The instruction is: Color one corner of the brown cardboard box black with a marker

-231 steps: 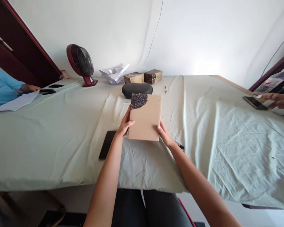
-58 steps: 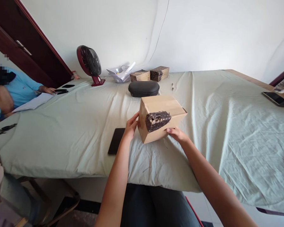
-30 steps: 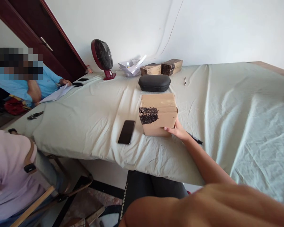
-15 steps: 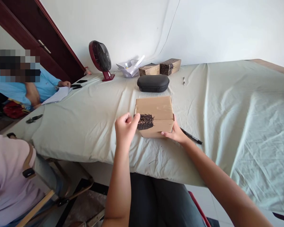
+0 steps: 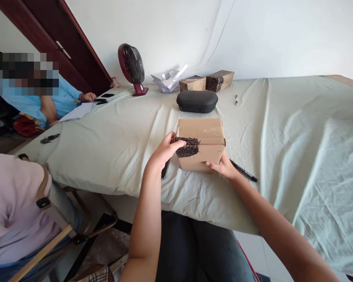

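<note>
A brown cardboard box (image 5: 207,131) sits on the cloth-covered table in front of me. Black scribble (image 5: 188,152) covers part of its left front edge. My left hand (image 5: 167,150) grips the box's left side, thumb over the scribble and fingers round the far side, partly hidden. At the lower right corner, my right hand (image 5: 225,166) holds the box with its thumb on the front face; the other fingers are behind it. A black pen or marker (image 5: 244,172) lies just right of that hand. Beside the left wrist, a flat dark object (image 5: 165,169) shows partly.
Behind the box lies a black zip case (image 5: 197,102), with two scribbled cardboard boxes (image 5: 220,80) further back. A red fan (image 5: 132,68) and a plastic basket (image 5: 167,82) stand by the wall. A person in blue (image 5: 67,90) sits far left; another in pink (image 5: 14,196) is nearer.
My left hand has gone from a curled fist at the box's left edge to gripping that side. The view has shifted slightly; my right hand keeps its hold.
</note>
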`<control>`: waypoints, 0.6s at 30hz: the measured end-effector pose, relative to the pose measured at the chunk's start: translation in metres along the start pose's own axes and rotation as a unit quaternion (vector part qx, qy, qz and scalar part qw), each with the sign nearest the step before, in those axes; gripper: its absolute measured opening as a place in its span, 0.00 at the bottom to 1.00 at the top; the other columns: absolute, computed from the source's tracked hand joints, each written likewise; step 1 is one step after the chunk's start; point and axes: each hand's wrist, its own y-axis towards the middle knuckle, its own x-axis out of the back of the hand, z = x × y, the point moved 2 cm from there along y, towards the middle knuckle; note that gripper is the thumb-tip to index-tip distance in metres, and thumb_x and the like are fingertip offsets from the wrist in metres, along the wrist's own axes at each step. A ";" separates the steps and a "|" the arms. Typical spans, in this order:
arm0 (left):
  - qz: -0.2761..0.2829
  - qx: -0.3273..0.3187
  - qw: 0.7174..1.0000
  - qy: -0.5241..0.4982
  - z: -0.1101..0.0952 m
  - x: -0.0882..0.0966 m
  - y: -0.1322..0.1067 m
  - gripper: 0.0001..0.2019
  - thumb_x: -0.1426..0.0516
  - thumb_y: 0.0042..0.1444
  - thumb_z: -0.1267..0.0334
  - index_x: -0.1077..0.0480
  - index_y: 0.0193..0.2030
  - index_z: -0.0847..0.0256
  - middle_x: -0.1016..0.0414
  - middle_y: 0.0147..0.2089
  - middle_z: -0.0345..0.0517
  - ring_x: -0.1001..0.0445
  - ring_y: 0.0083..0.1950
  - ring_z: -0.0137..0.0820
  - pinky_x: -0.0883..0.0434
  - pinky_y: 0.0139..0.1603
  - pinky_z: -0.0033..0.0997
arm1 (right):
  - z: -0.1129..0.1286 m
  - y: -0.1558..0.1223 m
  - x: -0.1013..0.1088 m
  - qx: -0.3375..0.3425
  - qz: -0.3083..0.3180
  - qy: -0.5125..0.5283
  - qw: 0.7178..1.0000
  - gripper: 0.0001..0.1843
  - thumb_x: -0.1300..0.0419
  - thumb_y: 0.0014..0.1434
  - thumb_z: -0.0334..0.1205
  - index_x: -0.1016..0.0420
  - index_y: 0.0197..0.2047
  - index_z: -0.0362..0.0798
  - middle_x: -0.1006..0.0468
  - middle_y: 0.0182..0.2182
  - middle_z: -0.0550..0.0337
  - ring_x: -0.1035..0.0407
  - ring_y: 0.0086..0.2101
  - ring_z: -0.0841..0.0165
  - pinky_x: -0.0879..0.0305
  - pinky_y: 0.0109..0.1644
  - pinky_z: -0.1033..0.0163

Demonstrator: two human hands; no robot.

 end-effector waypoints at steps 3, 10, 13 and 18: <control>0.020 0.017 1.000 -0.003 -0.002 0.002 0.007 0.13 0.33 0.51 0.56 0.31 0.37 0.56 0.27 0.36 0.42 0.30 0.40 0.36 0.38 0.38 0.34 | -0.002 0.000 0.001 0.026 -0.017 -0.046 0.998 0.65 0.21 0.50 0.63 0.49 0.81 0.61 0.38 0.75 0.48 0.48 0.75 0.37 0.55 0.80 0.25; 0.064 -0.051 0.994 -0.078 0.039 0.013 0.019 0.28 0.29 0.51 0.38 0.29 0.48 0.53 0.28 0.43 0.44 0.29 0.44 0.36 0.33 0.40 0.33 | 0.002 0.000 0.002 0.022 -0.028 -0.036 0.999 0.62 0.24 0.53 0.64 0.50 0.81 0.62 0.37 0.75 0.48 0.45 0.74 0.42 0.46 0.78 0.29; 0.067 -0.105 0.982 -0.141 0.083 0.013 0.028 0.50 0.25 0.38 0.34 0.35 0.66 0.48 0.29 0.55 0.48 0.26 0.51 0.38 0.28 0.50 0.35 | 0.003 -0.001 0.001 -0.010 -0.038 0.005 0.999 0.55 0.27 0.55 0.68 0.41 0.78 0.60 0.32 0.72 0.48 0.43 0.74 0.43 0.43 0.77 0.31; 0.101 -0.078 0.981 -0.144 0.142 -0.009 0.033 0.54 0.21 0.33 0.42 0.34 0.67 0.55 0.30 0.64 0.56 0.28 0.68 0.51 0.29 0.66 0.45 | 0.014 0.001 0.003 -0.012 -0.033 0.016 0.999 0.53 0.28 0.57 0.68 0.42 0.78 0.63 0.33 0.74 0.52 0.44 0.75 0.45 0.43 0.78 0.36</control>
